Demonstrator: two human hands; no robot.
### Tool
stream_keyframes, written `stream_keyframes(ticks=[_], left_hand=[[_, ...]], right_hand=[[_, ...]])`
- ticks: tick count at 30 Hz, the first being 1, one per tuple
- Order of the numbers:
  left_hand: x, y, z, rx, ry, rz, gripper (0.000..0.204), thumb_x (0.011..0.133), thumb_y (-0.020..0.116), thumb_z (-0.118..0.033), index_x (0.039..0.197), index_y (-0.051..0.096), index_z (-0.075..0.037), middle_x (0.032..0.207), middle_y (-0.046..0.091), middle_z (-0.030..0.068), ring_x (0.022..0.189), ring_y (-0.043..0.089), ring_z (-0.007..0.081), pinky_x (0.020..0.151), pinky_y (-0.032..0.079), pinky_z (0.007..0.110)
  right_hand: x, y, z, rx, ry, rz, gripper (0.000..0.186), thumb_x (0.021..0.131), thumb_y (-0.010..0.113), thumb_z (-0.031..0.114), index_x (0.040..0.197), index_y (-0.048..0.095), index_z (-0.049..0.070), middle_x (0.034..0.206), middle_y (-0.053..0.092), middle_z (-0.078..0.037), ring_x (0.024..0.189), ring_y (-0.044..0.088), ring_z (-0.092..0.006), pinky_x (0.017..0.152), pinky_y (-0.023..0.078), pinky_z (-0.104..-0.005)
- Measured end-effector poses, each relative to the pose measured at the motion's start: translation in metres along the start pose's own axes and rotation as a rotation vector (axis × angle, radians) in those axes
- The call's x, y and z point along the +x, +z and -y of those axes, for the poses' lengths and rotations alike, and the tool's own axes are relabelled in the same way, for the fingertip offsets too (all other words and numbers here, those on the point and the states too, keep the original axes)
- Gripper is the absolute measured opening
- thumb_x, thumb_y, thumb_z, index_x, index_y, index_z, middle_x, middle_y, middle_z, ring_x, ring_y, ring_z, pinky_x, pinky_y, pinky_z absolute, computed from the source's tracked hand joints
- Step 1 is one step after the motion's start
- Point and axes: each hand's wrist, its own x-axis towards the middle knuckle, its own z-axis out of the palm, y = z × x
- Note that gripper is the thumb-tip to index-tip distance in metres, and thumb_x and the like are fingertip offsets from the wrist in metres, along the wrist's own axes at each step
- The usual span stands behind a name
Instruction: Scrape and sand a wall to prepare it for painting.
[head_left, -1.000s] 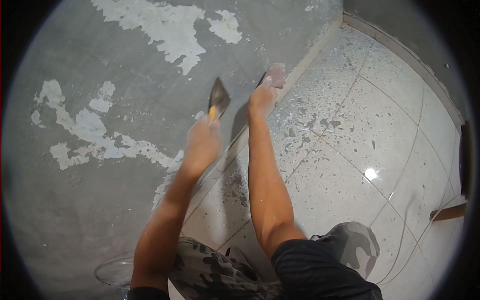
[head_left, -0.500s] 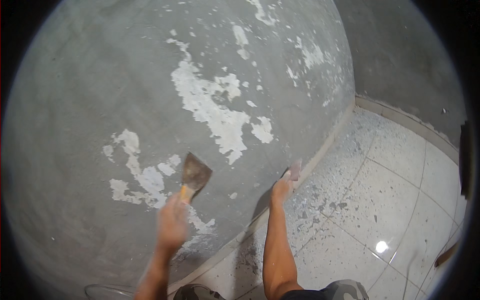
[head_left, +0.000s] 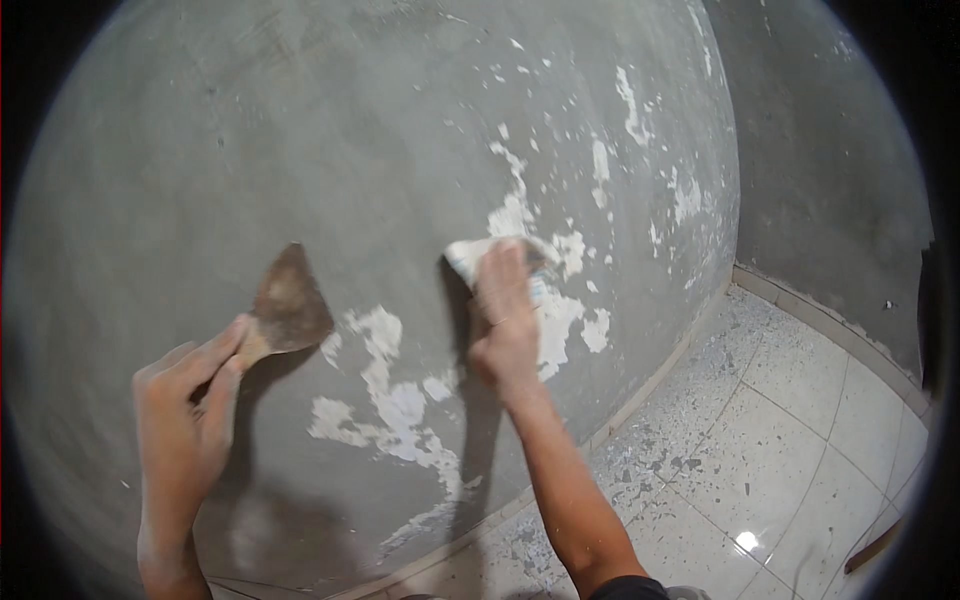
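My left hand point(head_left: 188, 412) grips a putty knife point(head_left: 292, 305) by its pale handle. The knife's broad, rust-stained blade points up, close to the grey wall point(head_left: 380, 190); whether it touches cannot be made out. Further right, my right hand point(head_left: 508, 325) is slightly blurred. Its fingers press a piece of sandpaper point(head_left: 466, 258), white-backed with bluish marks, against the wall, partly covering a patch of bare white plaster point(head_left: 560, 335). Below and between the hands lies another ragged peeled patch point(head_left: 402, 405).
A second grey wall point(head_left: 820, 150) meets this one in a corner at the right. Along the bottom runs a low baseboard point(head_left: 800, 305). Paint flakes and dust point(head_left: 650, 440) litter the white tiled floor point(head_left: 790, 450). A brown object point(head_left: 875, 545) shows at the right rim.
My right hand has risen from low by the baseboard up onto the wall with the sandpaper. My left hand has moved left and up with the putty knife. The view has shifted left.
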Motion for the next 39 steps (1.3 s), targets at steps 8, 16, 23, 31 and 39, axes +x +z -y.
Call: stream_keyframes(ticks=[8,16,23,31,39], left_hand=[[0.097,-0.092,0.021,0.116,-0.118,0.316,0.033,0.090,0.058,0.001,0.121,0.068,0.004,0.079,0.063,0.0165,0.066,0.054,0.0212,0.065,0.044,0.030],[0.157,-0.119,0.036,0.032,-0.010,0.335,0.034,0.092,0.060,-0.003,0.125,0.066,0.001,0.085,0.067,0.0171,0.073,0.064,0.0278,0.069,0.050,0.036],[0.173,-0.152,0.052,-0.229,-0.121,0.488,0.035,0.089,0.062,-0.002,0.124,0.064,0.004,0.092,0.069,0.0228,0.079,0.068,0.0368,0.070,0.054,0.041],[0.202,-0.168,0.047,-0.317,-0.226,0.517,0.032,0.090,0.059,0.000,0.119,0.064,0.011,0.106,0.069,0.0277,0.095,0.070,0.0390,0.084,0.054,0.040],[0.213,-0.173,0.059,-0.364,-0.301,0.544,0.032,0.092,0.058,0.000,0.122,0.064,0.009,0.111,0.070,0.0253,0.102,0.070,0.0353,0.090,0.053,0.038]], right_hand=[[0.109,0.038,0.083,0.106,0.554,-0.125,0.051,0.091,0.051,-0.006,0.142,0.047,-0.005,0.149,0.044,-0.026,0.142,0.039,-0.0389,0.118,0.031,-0.0431],[0.116,0.000,0.041,-0.214,1.440,-0.397,0.049,0.104,0.041,0.031,0.097,0.065,-0.011,0.079,0.068,-0.026,0.076,0.066,-0.0410,0.073,0.046,-0.0522],[0.234,0.036,0.144,-0.074,0.428,-0.155,0.047,0.090,0.052,-0.006,0.137,0.055,0.002,0.132,0.057,-0.029,0.131,0.051,-0.0377,0.106,0.042,-0.0397],[0.292,0.064,0.113,-0.225,0.899,-0.362,0.030,0.101,0.051,0.014,0.121,0.064,-0.003,0.114,0.067,-0.030,0.111,0.063,-0.0451,0.094,0.048,-0.0453],[0.275,0.014,0.070,-0.235,1.543,-0.412,0.035,0.103,0.045,0.015,0.129,0.057,-0.005,0.118,0.066,-0.028,0.107,0.066,-0.0391,0.091,0.050,-0.0447]])
